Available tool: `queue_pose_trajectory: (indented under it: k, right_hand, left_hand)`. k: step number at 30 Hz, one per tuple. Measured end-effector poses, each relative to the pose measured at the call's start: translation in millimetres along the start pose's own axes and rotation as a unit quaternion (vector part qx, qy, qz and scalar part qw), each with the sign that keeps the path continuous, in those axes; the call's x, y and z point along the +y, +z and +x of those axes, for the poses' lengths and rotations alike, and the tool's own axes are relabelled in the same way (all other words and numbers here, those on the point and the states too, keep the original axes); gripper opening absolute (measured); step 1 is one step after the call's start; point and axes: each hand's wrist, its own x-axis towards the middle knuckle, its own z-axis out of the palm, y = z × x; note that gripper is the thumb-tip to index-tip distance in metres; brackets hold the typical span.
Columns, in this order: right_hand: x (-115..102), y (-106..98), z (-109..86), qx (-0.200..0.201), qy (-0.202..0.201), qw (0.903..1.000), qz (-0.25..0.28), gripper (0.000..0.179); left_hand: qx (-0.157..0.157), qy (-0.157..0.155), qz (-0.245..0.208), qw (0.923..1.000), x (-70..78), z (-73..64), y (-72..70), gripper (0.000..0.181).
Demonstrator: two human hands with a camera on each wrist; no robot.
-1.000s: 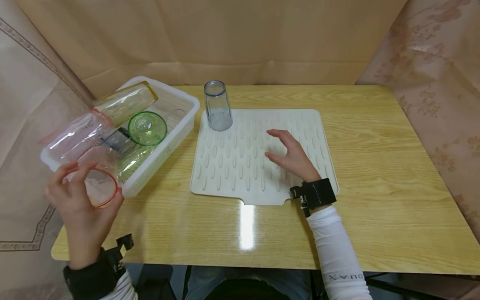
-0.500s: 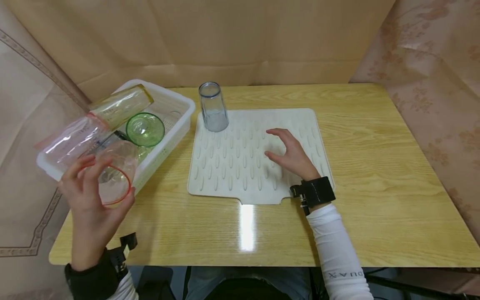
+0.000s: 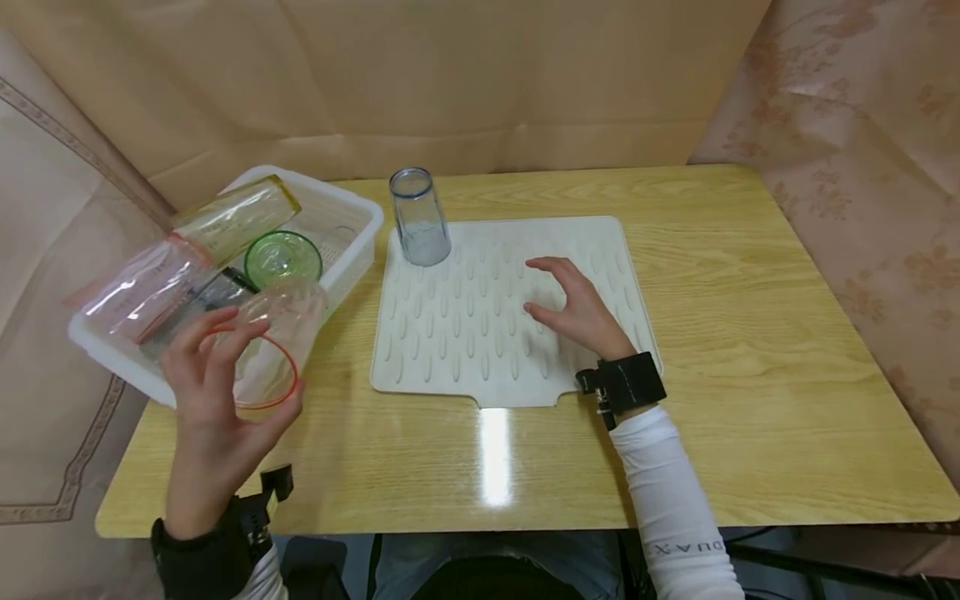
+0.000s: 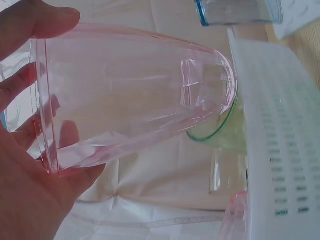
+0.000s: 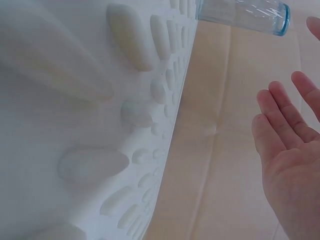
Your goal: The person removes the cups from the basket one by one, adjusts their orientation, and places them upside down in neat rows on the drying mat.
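1. Pink glass (image 3: 295, 310): transparent, faintly tinted, with a red line at the rim; walls taper to a thick faceted base. Tilted, rim end toward the person, base pointing away. The left hand (image 3: 217, 417) grips it by the rim, thumb and fingers on opposite sides. In the head view it overlaps the white basket (image 3: 347, 271); contact cannot be told.
2. Blue glass (image 3: 422, 221): transparent, standing on end at the white mat's (image 3: 450, 350) far left corner, darker ring uppermost.
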Motion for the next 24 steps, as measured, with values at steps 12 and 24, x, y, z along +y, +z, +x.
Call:
queue_pose_trajectory:
  k: [12,24]
  right_hand:
    - [1,-2,-5.7,0.013,0.007,0.9999,-0.001,0.057]
    - [4,-3,-8.9,0.029,0.002,0.9995,0.009,0.057]
  left_hand:
    - [-0.033,0.031,-0.047,0.9979,-6.2,9.1,29.8,0.06]
    - [-0.043,0.032,-0.11,0.9925,-3.2,18.0,49.7,0.063]
